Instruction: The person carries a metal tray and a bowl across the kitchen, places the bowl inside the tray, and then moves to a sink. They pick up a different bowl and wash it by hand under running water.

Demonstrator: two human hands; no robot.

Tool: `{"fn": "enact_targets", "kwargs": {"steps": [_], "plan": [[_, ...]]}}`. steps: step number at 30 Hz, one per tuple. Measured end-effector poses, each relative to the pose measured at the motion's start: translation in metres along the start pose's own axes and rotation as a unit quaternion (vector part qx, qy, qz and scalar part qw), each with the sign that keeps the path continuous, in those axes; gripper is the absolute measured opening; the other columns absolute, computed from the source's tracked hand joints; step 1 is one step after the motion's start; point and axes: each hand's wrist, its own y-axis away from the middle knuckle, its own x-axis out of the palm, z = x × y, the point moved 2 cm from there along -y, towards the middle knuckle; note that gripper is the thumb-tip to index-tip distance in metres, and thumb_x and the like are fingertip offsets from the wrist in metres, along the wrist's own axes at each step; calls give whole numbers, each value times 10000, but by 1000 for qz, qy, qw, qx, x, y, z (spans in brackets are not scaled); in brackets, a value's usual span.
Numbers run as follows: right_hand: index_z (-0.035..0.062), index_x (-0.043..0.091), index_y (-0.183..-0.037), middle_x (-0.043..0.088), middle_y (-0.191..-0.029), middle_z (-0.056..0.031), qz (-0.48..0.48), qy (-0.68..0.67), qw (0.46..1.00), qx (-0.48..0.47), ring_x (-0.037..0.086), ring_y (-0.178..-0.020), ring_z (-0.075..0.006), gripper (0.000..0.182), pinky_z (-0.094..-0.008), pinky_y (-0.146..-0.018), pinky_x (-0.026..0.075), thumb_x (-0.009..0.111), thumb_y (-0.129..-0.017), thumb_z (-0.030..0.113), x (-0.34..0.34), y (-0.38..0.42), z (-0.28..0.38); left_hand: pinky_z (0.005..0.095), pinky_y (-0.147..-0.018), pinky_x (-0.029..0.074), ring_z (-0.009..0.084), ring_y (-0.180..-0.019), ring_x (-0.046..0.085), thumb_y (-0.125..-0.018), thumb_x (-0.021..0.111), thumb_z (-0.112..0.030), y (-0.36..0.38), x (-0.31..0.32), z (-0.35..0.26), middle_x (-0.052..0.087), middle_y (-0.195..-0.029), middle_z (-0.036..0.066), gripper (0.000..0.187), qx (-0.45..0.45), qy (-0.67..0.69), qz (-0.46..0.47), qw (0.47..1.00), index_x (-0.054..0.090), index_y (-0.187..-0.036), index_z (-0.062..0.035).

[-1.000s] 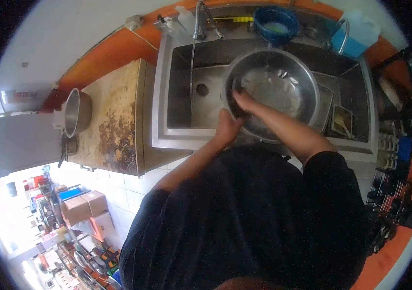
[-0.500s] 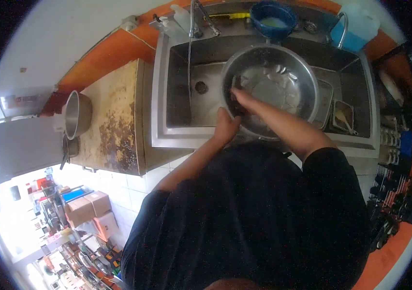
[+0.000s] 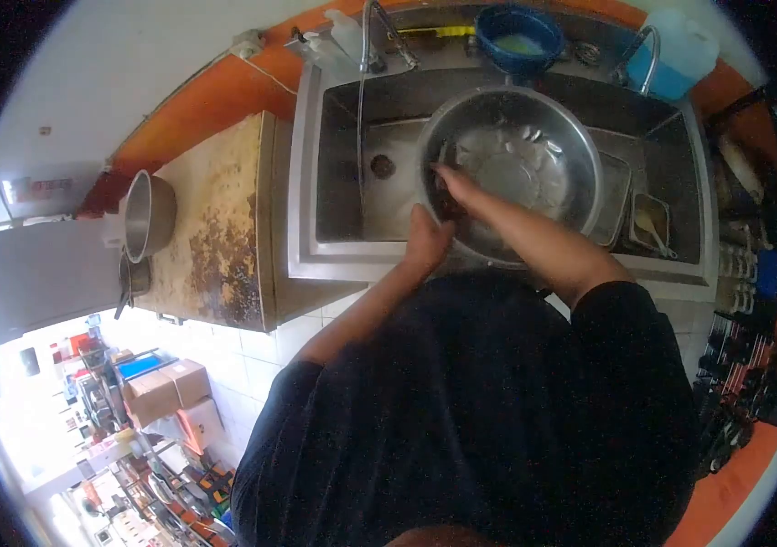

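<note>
A large round metal basin (image 3: 580, 137) rests in the sink, its inside wet and shiny. My left hand (image 3: 428, 239) grips the near-left rim, with the thumb outside and the fingers partly hidden behind the rim. Inside the basin, my right hand (image 3: 457, 190) presses against the left inner wall. Its fingers look closed around something dark, too small and shadowed to name.
The steel sink (image 3: 338, 182) has a drain (image 3: 382, 166) left of the basin. Two taps, a blue bowl (image 3: 518, 66) with cloudy liquid and a jug of blue liquid (image 3: 671, 59) line the back. A small container (image 3: 651, 219) sits at right. A metal pot (image 3: 150, 214) stands on the worn cabinet (image 3: 224, 237).
The view has shifted very slightly. Both hands stay at nearly the same places on the basin, and the basin itself has barely moved.
</note>
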Motion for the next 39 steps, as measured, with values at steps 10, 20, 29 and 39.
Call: {"fn": "enact_targets", "kwargs": {"steps": [10,20,29,39], "plan": [[47,492,-1262,558,-1113,-130,58,71,995,41,536,-943,-249,553,-398,-794,447,436,-940,492,-9,-19,-12,502,-885,388,484,-1004,488,-771,637,-167,1,0,-5,474,-1043,317,440,-18,-27,-3,999,392,-1034,86],[29,477,-1269,568,-1117,-126,62,-7,998,-29,544,-973,-251,497,-411,-828,448,469,-948,408,-5,-32,-24,507,-871,392,478,-1014,475,-761,628,-179,1,-1,-7,481,-1033,299,451,-34,-20,-3,999,401,-1055,77],[26,465,-1286,588,-1105,-121,-9,14,998,-63,584,-903,-251,537,-398,-780,477,501,-924,421,-3,-20,-18,510,-855,398,482,-982,494,-766,637,-188,0,-4,-12,485,-1029,312,439,-9,-50,-15,999,395,-1030,66],[-3,352,-1361,559,-1181,-150,-19,183,980,-71,547,-1051,-285,651,-399,-914,424,481,-920,458,-11,-45,-39,522,-852,399,495,-1006,492,-797,629,-243,2,2,5,492,-1036,315,468,0,-33,-24,999,390,-1070,52]]}}
